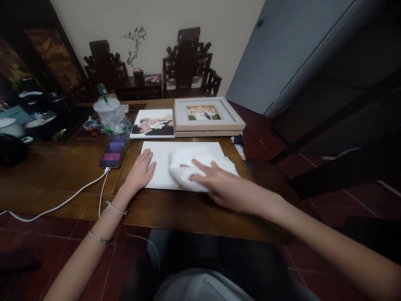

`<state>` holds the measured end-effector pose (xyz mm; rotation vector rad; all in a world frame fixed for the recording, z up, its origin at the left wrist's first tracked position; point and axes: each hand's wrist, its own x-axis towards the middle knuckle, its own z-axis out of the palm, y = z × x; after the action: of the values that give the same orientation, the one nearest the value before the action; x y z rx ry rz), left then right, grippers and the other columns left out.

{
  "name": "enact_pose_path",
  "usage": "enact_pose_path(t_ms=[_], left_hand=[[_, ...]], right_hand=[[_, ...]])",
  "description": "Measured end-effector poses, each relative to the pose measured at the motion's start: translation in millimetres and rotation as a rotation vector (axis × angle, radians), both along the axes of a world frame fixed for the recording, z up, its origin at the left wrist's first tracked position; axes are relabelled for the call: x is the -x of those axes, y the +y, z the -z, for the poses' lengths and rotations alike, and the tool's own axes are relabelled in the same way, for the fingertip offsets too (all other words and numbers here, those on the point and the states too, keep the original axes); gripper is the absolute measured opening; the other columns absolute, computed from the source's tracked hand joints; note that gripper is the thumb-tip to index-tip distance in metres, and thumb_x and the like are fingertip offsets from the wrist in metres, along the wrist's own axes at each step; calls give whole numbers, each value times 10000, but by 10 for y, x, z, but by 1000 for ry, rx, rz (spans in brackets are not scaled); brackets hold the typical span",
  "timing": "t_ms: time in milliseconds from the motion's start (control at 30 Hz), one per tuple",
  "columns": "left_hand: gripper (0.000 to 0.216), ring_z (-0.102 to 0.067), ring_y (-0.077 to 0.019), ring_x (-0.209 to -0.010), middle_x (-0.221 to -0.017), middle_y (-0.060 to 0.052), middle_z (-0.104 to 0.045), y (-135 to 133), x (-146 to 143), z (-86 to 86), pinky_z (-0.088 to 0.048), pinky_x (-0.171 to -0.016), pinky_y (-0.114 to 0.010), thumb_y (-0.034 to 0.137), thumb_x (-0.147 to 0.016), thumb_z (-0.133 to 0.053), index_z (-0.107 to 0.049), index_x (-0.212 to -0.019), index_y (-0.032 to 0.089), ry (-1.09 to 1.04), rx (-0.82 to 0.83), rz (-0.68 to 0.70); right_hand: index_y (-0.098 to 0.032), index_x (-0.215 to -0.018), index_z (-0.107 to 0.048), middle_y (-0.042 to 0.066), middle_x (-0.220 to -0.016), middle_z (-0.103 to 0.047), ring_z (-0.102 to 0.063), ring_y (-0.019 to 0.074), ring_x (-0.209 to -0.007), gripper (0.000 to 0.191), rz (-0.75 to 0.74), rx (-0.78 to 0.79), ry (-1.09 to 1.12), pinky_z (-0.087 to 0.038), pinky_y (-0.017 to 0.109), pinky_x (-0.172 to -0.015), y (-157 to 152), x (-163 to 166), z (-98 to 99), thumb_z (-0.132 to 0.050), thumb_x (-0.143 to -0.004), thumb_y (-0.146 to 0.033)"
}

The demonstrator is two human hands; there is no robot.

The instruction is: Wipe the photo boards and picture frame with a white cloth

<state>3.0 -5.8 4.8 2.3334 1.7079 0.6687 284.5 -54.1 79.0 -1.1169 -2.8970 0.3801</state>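
A flat white board (163,161) lies on the dark wooden table (62,175) in front of me. My left hand (139,171) rests flat on the board's left edge with its fingers spread. My right hand (216,182) lies palm down, fingers stretched out, pressing a white cloth (194,161) onto the board's right part. Behind the board lie a photo print (153,124) and a grey picture frame (208,115) with a photo in it, stacked on another frame.
A phone (114,152) with a white charging cable (72,196) lies left of the board. Further left stand a plastic cup with a straw (106,110), a crumpled bag and tea things. Dark wooden chairs (188,62) stand at the wall. Red tiled floor lies right.
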Motion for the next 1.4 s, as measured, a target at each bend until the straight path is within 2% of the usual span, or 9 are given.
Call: enact_pose_path(t_ms=[233,433,533,667,800,900,1000,1200,1400], left_hand=[[468,-368,-292,-1452,-1515,-202,-454,6,15,5,-309,-1192,-493,311,-961,-424,-525,-1355,78,-13,-16,11],[460,-369,-298,-1451,-1510,-216,-455,11,9,23,-317,-1188,-485,299,-957,-428,-535,-1341,67,-8,-36,8],[466,-364,-296,-1454,-1515,-205,-452,13,13,33,-313,-1188,-497,316,-963,-418,-527,-1350,80,-4,-34,15],[482,-353,-302,-1459,-1517,-221,-443,10,10,29,-303,-1192,-498,312,-963,-415,-518,-1357,54,1,-15,2],[472,-345,-295,-1464,-1523,-211,-438,1,-3,12,-307,-1191,-494,306,-965,-411,-519,-1359,68,8,-13,3],[458,-348,-299,-1463,-1523,-206,-440,-2,-4,9,-312,-1187,-512,298,-966,-412,-519,-1358,89,8,-17,2],[459,-357,-294,-1458,-1523,-206,-441,1,5,13,-312,-1190,-500,298,-967,-414,-515,-1360,84,4,-17,2],[468,-360,-290,-1457,-1518,-207,-448,9,11,6,-305,-1198,-480,304,-962,-417,-525,-1356,75,-15,-7,7],[460,-365,-274,-1456,-1515,-174,-465,9,-1,24,-296,-1201,-491,288,-976,-361,-529,-1358,96,-32,-30,7]], right_hand=[[-206,-1407,-518,78,-1628,-274,-154,444,-1479,756,100,-133,-60,-305,768,-1042,647,374,183,-347,-738,103],[-207,-1338,-600,95,-1626,-265,-110,476,-1472,745,46,-115,-91,-262,795,-1041,103,424,224,-390,-705,125],[-205,-1282,-635,81,-1620,-291,-107,434,-1485,736,-56,47,-38,-283,737,-1086,-300,276,100,-427,-650,111],[-244,-1250,-643,78,-1466,-535,-421,306,-1400,722,-49,236,124,-472,500,-1056,-549,-20,-142,-434,-628,58],[-190,-1176,-644,84,-1034,-728,-699,250,-964,563,35,60,346,-591,370,-800,-333,-187,-354,-455,-675,-17],[-147,-1141,-628,152,-1220,-670,-631,315,-1134,553,93,-220,337,-547,495,-908,-18,-85,-387,-423,-663,38],[-177,-1218,-619,137,-1570,-382,-288,402,-1450,639,183,-378,128,-341,706,-1058,267,179,-270,-356,-714,114],[-173,-1349,-592,131,-1613,-290,-152,467,-1470,660,76,-176,-86,-279,787,-1034,531,644,71,-374,-789,97],[-145,-1367,-581,146,-1631,-234,-123,509,-1460,591,72,-104,-143,-264,779,-1054,95,665,149,-432,-817,12]])
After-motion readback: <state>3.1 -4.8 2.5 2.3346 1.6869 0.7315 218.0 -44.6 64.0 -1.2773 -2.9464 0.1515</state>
